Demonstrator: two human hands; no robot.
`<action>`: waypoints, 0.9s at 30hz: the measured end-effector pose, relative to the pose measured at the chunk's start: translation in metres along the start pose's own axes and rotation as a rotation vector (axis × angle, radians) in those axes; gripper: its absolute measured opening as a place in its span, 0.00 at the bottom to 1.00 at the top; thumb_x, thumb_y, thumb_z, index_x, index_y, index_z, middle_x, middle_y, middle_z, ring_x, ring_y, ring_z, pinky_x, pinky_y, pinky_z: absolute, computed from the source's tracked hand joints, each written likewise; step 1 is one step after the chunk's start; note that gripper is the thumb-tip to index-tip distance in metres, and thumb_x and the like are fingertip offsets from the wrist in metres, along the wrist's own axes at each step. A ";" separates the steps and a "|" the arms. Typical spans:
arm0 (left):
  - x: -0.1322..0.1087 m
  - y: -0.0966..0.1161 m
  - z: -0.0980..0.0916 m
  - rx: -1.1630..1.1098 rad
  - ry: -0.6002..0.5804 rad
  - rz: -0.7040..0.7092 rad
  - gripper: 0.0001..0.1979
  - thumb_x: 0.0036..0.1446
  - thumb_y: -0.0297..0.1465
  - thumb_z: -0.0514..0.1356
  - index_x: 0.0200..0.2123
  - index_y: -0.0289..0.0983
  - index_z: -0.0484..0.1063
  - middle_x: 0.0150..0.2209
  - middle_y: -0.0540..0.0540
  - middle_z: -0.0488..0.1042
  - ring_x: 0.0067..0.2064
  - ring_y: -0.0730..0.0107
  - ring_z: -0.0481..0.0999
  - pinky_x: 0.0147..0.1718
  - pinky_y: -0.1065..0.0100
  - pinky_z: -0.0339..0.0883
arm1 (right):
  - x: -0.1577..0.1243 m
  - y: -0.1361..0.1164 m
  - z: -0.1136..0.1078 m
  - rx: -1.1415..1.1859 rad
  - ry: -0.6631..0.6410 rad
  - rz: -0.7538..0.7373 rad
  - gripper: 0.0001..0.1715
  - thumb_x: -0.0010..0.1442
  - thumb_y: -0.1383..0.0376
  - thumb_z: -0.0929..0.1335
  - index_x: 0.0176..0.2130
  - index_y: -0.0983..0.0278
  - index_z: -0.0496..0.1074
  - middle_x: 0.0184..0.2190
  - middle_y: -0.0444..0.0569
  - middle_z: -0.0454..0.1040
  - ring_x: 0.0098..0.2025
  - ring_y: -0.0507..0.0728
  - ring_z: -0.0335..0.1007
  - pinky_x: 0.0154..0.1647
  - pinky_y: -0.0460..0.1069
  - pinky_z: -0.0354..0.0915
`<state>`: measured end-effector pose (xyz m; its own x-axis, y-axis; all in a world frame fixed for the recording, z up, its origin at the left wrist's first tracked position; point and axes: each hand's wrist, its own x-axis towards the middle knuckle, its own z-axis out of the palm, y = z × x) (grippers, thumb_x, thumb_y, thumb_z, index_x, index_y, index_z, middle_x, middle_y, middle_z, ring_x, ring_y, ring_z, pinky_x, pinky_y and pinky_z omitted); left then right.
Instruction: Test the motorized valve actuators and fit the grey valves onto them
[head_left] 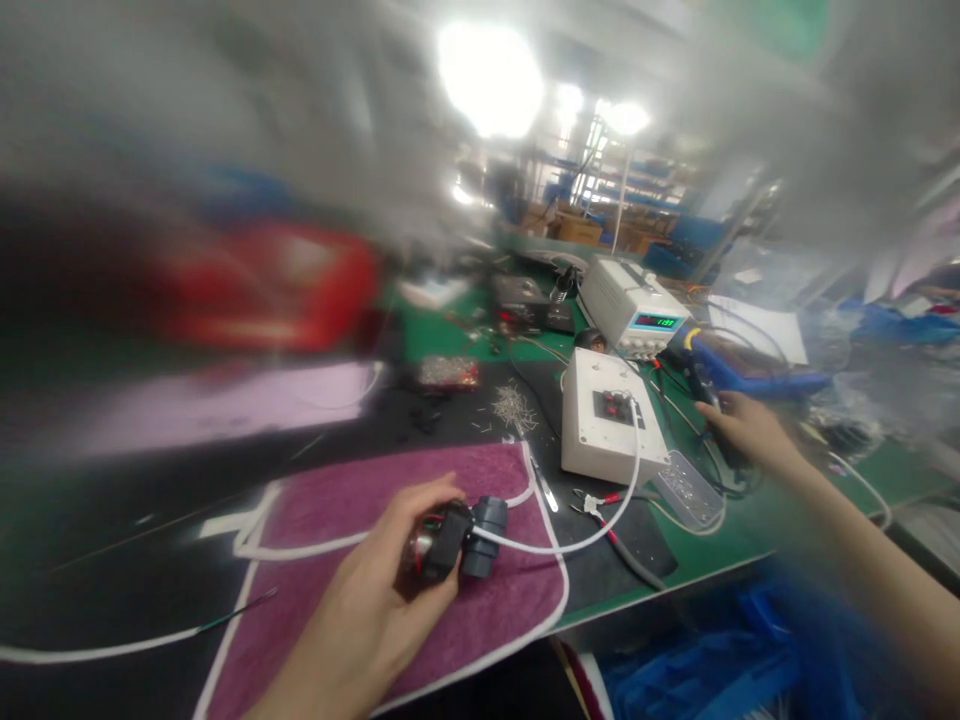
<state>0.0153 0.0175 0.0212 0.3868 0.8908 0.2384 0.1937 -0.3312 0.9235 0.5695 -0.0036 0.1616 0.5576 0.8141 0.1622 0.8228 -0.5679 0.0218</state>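
Note:
My left hand (379,590) is closed around a black housing (448,540) with wires showing at its open end. A dark grey pipe fitting (487,537) is joined to the housing, and both are over a purple cloth (330,500) with white edging. From the housing a white cable (570,549) curves right to a white box (600,430) with red and black terminals. My right hand (746,430) reaches far right, its fingers closed on a dark elongated object (705,390), blurred and partly hidden.
A bench power supply (626,305) with a green display stands behind the box. Nearby lie pliers (596,503), tweezers (545,485), a clear tray of small parts (690,490) and loose pins (514,407). A red bin (270,285) is at left; blue crates (705,660) lie below the bench edge.

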 end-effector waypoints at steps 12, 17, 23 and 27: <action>-0.010 -0.029 -0.009 0.298 0.235 0.218 0.14 0.67 0.29 0.64 0.54 0.39 0.66 0.55 0.44 0.69 0.55 0.66 0.72 0.54 0.66 0.69 | -0.001 -0.028 0.005 -0.136 0.115 -0.157 0.34 0.72 0.43 0.65 0.57 0.69 0.76 0.50 0.63 0.77 0.47 0.69 0.75 0.42 0.58 0.68; -0.021 -0.042 -0.011 0.402 0.180 0.179 0.25 0.65 0.30 0.62 0.64 0.41 0.64 0.57 0.41 0.66 0.58 0.60 0.71 0.57 0.61 0.70 | -0.007 -0.090 -0.010 0.034 0.150 -0.427 0.25 0.73 0.46 0.67 0.56 0.58 0.78 0.50 0.46 0.79 0.47 0.60 0.77 0.48 0.51 0.69; -0.023 -0.034 -0.008 0.363 0.144 0.136 0.30 0.64 0.23 0.60 0.68 0.45 0.65 0.60 0.39 0.60 0.61 0.58 0.70 0.62 0.57 0.70 | 0.001 -0.133 -0.003 0.021 0.122 -0.552 0.14 0.75 0.55 0.69 0.49 0.60 0.81 0.50 0.48 0.79 0.48 0.60 0.76 0.45 0.51 0.64; -0.024 -0.030 -0.008 0.272 0.131 0.067 0.32 0.62 0.20 0.60 0.67 0.45 0.66 0.62 0.39 0.58 0.61 0.61 0.70 0.63 0.57 0.70 | 0.003 -0.131 0.006 -0.037 0.198 -0.529 0.08 0.74 0.59 0.72 0.47 0.60 0.80 0.44 0.49 0.79 0.40 0.58 0.74 0.39 0.52 0.60</action>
<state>-0.0068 0.0089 -0.0103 0.2904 0.8911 0.3489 0.4129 -0.4456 0.7943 0.4640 0.0740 0.1537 0.0363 0.9527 0.3017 0.9782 -0.0957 0.1844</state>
